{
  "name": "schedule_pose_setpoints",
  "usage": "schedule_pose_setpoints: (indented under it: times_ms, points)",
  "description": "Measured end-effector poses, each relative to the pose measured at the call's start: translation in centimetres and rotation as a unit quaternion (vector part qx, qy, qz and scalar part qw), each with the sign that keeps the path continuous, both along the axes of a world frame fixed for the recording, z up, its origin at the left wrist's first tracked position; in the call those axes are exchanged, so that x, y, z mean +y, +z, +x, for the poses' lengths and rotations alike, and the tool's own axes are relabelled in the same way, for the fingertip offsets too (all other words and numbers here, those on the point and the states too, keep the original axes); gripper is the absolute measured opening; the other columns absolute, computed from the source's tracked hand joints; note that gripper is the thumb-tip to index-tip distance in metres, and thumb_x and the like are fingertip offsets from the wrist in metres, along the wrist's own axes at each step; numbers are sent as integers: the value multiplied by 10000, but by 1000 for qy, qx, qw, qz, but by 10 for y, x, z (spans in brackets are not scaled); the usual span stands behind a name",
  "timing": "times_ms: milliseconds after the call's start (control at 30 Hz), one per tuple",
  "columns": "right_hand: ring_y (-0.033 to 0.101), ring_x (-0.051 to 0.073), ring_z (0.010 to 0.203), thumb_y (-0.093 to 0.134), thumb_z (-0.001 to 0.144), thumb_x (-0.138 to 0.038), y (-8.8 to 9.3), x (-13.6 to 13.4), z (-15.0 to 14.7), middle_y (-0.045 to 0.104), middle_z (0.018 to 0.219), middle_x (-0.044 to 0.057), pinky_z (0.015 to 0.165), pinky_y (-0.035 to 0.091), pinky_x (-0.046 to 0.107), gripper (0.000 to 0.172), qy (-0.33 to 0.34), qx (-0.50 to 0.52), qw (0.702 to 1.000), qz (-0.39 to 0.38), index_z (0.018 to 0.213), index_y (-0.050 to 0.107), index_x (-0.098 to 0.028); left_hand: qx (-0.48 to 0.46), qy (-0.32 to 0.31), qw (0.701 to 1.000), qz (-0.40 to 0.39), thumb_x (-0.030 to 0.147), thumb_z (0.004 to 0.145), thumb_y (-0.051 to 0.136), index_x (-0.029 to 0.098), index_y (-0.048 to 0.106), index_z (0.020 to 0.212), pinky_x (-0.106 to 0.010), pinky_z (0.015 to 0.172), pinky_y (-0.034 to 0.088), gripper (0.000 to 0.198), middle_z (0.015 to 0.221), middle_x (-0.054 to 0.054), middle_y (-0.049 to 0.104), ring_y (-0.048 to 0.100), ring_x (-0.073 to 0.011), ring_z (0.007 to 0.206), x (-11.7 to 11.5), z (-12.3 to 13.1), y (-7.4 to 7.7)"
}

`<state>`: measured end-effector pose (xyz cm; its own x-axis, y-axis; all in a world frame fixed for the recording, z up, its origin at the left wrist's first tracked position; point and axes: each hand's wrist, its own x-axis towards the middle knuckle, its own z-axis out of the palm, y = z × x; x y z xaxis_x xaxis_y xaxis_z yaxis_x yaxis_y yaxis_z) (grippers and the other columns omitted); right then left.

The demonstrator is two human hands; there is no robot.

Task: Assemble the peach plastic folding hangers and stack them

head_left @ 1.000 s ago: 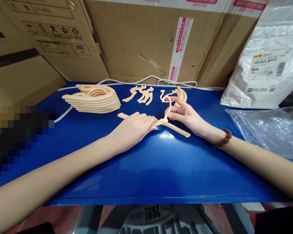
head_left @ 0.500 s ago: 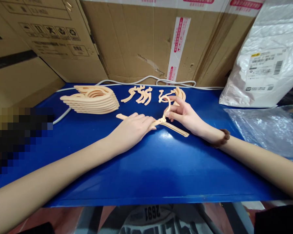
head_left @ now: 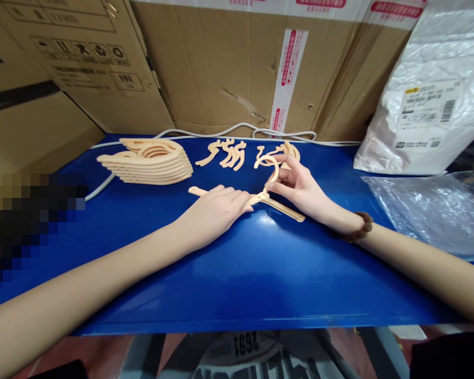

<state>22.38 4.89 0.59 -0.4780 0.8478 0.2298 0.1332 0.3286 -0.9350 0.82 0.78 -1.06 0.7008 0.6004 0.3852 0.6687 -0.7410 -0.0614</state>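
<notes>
My left hand (head_left: 219,208) presses palm-down, fingers closed, over the middle of a beige plastic clothes hanger (head_left: 284,209), pinning it to the blue table. One slotted arm juts out past each side of this hand. Between the thumb and fingers of my right hand (head_left: 302,184) is a curved beige hanger hook (head_left: 276,169), standing up from the hanger's centre joint. The hook's lower end meets the joint; whether it is locked in cannot be made out. Fingers of the left hand hide part of the hanger body.
A stack of beige hanger pieces (head_left: 154,171) lies at the back left. Several loose hooks (head_left: 231,155) are behind my hands, with more hooks (head_left: 293,151) farther right. A white cable (head_left: 237,126) runs along the cardboard boxes (head_left: 205,68). A plastic parcel (head_left: 414,131) stands at right.
The hook has turned slightly in my right hand, its curve facing the camera more. My left hand and the hanger stay nearly in place.
</notes>
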Motion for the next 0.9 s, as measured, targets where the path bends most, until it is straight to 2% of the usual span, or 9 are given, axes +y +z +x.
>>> schedule_pose_setpoints:
  times_ms: [200,367,633,900]
  points:
    - [608,118,642,654,775,-214,2,-2,-2,598,701,-70,611,493,282,414,-20,2,999,-29,1115,418,-217,11,1,999,33,304,1036,309,127,613,912,-327,646,344,372,752,-51,640,555,-224,652,-3,1,3]
    - [534,76,514,679,739,-194,6,-6,-5,620,681,-66,506,447,229,442,-44,11,997,-59,1108,434,-204,23,14,999,43,282,1035,305,126,626,900,-325,644,342,382,727,-49,628,547,-222,637,-4,3,4]
    - [438,40,426,682,740,-204,7,-12,-7,637,707,-52,404,338,180,466,-70,25,992,-107,1147,454,-200,21,15,999,48,277,1035,301,116,645,941,-331,646,349,392,748,-51,642,553,-226,649,-5,3,4]
    - [435,34,409,681,753,-200,9,-14,-8,615,695,-62,391,344,174,460,-62,29,992,-109,1138,430,-200,13,13,1000,22,275,1035,316,113,637,1026,-343,677,372,359,833,-58,672,585,-227,715,-6,3,2]
